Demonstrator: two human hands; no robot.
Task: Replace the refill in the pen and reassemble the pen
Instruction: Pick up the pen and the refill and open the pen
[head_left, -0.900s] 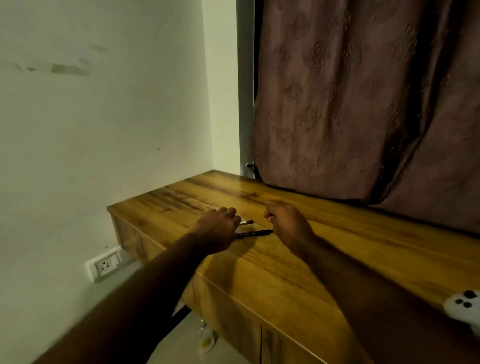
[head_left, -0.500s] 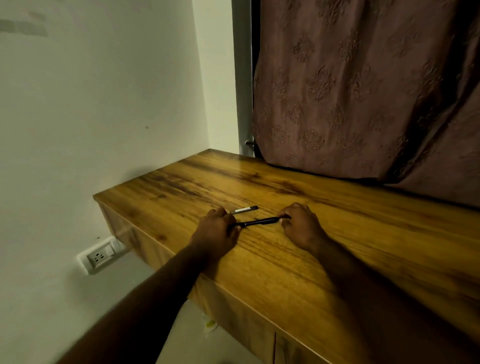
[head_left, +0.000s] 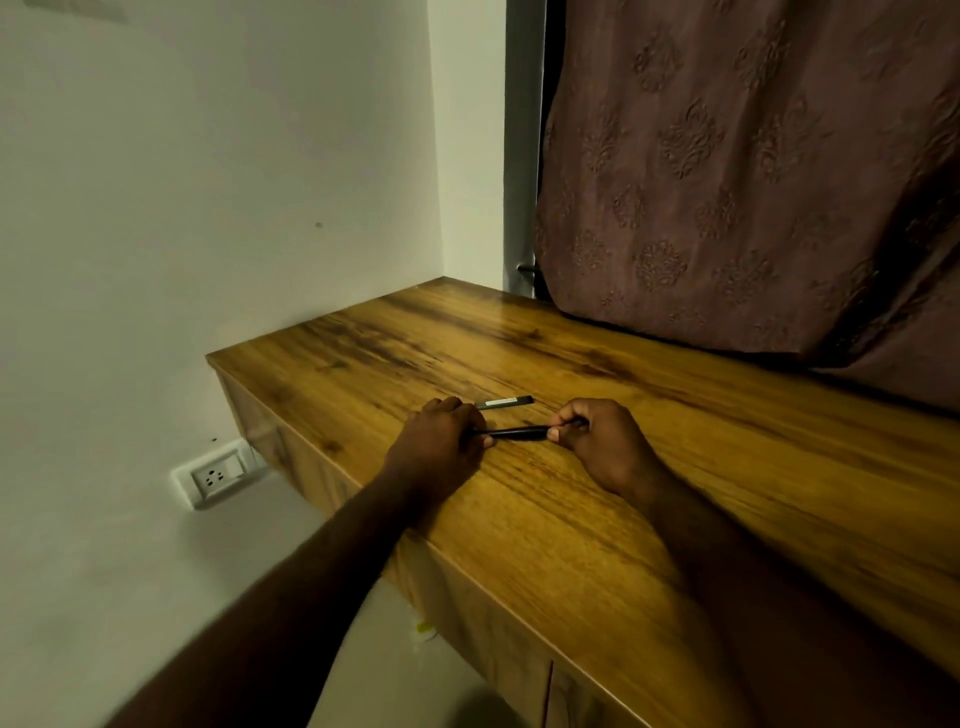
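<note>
A black pen (head_left: 517, 432) lies level just above the wooden table top (head_left: 597, 525), held at both ends. My left hand (head_left: 441, 441) grips its left end and my right hand (head_left: 602, 441) pinches its right end between thumb and fingers. Just behind the pen, a second slim piece (head_left: 504, 402), grey with a dark tip, lies on the table; its left end is hidden behind my left hand. I cannot tell whether it is a refill or another pen.
A brown patterned curtain (head_left: 753, 171) hangs along the table's back edge. A white wall with a socket (head_left: 215, 475) stands to the left, beyond the table's left edge. A small white-and-yellow object (head_left: 423, 631) lies on the floor below.
Both hands have closed on the ends of the black pen, which lay on the table between them before. The view has tilted down and come nearer.
</note>
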